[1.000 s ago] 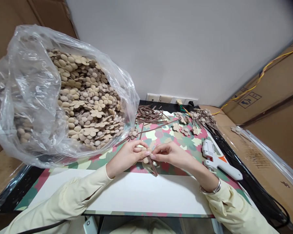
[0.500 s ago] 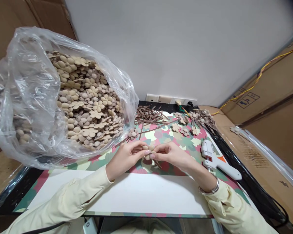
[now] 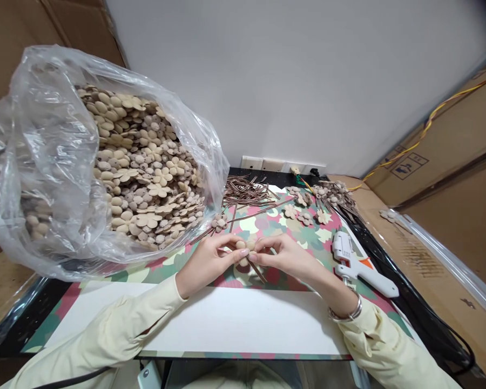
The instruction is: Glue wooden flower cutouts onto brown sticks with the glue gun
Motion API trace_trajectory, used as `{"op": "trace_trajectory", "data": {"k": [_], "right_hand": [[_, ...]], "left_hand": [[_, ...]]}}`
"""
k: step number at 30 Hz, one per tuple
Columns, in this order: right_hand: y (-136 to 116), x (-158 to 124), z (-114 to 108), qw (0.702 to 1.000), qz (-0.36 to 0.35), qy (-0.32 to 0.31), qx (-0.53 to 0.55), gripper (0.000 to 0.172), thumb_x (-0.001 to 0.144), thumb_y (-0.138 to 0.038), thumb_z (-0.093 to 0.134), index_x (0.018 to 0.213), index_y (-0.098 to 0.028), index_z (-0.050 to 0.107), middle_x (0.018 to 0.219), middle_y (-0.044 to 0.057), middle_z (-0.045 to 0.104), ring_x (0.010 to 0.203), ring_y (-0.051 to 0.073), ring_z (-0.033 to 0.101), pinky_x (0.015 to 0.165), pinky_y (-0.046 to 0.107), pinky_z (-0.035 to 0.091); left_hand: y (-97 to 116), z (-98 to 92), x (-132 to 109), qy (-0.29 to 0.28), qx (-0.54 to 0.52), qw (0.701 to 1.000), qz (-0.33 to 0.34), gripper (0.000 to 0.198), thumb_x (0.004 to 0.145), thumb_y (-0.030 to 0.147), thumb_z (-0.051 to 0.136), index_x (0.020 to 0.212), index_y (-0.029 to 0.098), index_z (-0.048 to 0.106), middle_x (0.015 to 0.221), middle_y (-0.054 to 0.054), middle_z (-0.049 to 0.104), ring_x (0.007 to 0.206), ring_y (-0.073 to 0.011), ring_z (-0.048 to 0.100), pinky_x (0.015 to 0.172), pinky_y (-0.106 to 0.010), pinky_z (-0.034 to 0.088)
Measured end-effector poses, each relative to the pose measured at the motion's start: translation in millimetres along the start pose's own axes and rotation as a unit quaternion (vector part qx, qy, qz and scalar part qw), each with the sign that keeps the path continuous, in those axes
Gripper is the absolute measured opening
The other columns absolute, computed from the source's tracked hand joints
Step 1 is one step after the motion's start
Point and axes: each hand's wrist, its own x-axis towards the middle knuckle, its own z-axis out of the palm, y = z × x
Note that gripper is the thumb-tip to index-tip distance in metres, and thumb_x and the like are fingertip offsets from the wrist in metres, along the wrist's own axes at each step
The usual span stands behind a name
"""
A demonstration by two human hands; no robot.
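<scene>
Over the camouflage-patterned mat, a beige padded flower (image 3: 243, 261) is pinched between the thumb and fingers of my left hand (image 3: 214, 258). My right hand (image 3: 281, 255) grips the same flower from the other side, closed at thumb and forefinger. Thin brown strips (image 3: 258, 272) stick out below the flower toward me; fingers hide where they meet it. Just beyond my left hand, another flower (image 3: 219, 222) lies on brown strips. Farther back is a pile of loose brown strips (image 3: 249, 190).
A large clear plastic bag (image 3: 56, 162) full of flower pieces stands at the left. A white glue gun (image 3: 362, 270) lies at the right. Several loose flowers (image 3: 290, 211) and a heap of stemmed flowers (image 3: 336, 195) lie at the back. White paper (image 3: 227, 324) covers the near side.
The brown strips under the flower now show more plainly and stand out at a steeper angle, and my right fingertips have shifted slightly. My left hand keeps its hold.
</scene>
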Motion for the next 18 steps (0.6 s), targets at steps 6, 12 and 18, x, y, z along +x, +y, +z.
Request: {"op": "trace_trajectory", "data": {"k": [6, 12, 18], "right_hand": [[0, -1, 1, 0.999, -0.019, 0.02, -0.042, 0.03, 0.083, -0.042, 0.054, 0.078, -0.017, 0.069, 0.07, 0.002, 0.065, 0.062, 0.014, 0.053, 0.059, 0.025, 0.04], [2, -1, 11, 0.84, -0.233, 0.3, -0.388, 0.016, 0.086, -0.02, 0.051, 0.081, -0.015, 0.065, 0.076, 0.006, 0.064, 0.072, 0.017, 0.051, 0.07, 0.032, 0.036], [4, -4, 24, 0.725, -0.338, 0.234, -0.552, 0.014, 0.085, -0.016, 0.051, 0.093, -0.015, 0.063, 0.079, 0.007, 0.063, 0.074, 0.018, 0.049, 0.07, 0.033, 0.033]], "left_hand": [[-4, -1.4, 2, 0.019, -0.023, 0.999, -0.014, 0.023, 0.077, 0.036, 0.06, 0.088, 0.016, 0.063, 0.082, -0.003, 0.066, 0.075, -0.0156, 0.064, 0.066, -0.022, 0.052], [-2, -8.8, 5, 0.041, -0.119, 0.987, -0.104, 0.043, 0.074, 0.043, 0.062, 0.107, 0.015, 0.061, 0.098, -0.009, 0.068, 0.092, -0.0225, 0.064, 0.078, -0.031, 0.052], [2, -1.7, 5, 0.003, -0.164, 0.981, -0.105, 0.029, 0.076, 0.038, 0.061, 0.087, 0.013, 0.068, 0.086, -0.006, 0.069, 0.086, -0.0189, 0.064, 0.079, -0.028, 0.051]]}}
